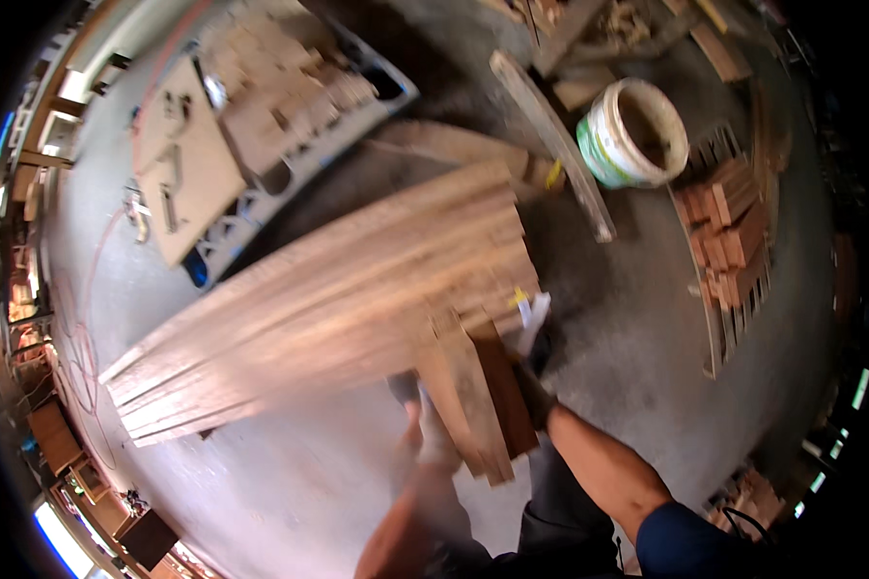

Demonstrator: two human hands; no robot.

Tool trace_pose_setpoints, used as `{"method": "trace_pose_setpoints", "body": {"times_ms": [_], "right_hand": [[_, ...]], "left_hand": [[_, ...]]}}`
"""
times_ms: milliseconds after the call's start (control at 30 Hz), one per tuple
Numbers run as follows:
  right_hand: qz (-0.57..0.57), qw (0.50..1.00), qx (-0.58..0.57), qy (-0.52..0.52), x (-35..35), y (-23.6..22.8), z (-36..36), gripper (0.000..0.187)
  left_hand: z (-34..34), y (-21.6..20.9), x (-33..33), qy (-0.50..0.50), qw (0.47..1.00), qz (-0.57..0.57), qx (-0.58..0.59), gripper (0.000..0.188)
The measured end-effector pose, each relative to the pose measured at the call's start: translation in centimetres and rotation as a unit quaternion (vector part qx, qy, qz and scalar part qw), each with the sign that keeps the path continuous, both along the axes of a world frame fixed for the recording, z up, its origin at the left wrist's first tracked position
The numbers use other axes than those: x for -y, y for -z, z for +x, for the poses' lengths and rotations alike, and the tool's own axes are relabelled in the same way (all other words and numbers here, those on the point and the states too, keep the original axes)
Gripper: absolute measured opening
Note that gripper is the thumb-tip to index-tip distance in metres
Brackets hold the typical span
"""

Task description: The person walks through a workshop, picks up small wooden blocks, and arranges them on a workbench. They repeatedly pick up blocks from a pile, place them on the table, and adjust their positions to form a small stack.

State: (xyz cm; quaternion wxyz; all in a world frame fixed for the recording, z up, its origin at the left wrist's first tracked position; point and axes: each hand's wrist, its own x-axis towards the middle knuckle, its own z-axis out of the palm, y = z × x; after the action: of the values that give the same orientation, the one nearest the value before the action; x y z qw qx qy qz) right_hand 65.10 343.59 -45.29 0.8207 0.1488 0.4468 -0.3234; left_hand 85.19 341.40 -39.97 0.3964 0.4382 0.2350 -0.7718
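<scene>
Between my hands is a small stack of short wooden boards, with a pale board (459, 400) on the left and a darker reddish-brown board (504, 391) beside it. My left hand (434, 429), smeared by motion, presses along the pale board's left side. My right hand (535, 394), apparently in a dark glove, is closed around the dark board's right edge; its fingers are mostly hidden. The boards' far ends meet or overlap the near right end of a row of long wooden planks (328, 289) lying side by side.
A white and green bucket (608, 145) stands at the far right near a narrow wooden beam (555, 145). Reddish wood blocks (734, 241) lie on a slatted pallet. At the far left, a grey plastic pallet (309, 145) bears many wood pieces and a pale panel (198, 164).
</scene>
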Motion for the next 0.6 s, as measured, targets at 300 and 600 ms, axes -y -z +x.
{"method": "trace_pose_setpoints", "body": {"times_ms": [300, 600], "right_hand": [[-0.095, 0.99, 0.095, 0.048, 0.6, -20.1, 6.5, 0.079], [-0.295, 0.939, -0.09, -0.151, 0.4, -41.2, 14.9, 0.073]], "left_hand": [[7.6, -26.6, 0.8, 0.04, 0.993, -0.106, -0.039, 0.062], [14.9, -35.6, -6.3, -0.041, 0.973, -0.224, -0.038, 0.074]]}}
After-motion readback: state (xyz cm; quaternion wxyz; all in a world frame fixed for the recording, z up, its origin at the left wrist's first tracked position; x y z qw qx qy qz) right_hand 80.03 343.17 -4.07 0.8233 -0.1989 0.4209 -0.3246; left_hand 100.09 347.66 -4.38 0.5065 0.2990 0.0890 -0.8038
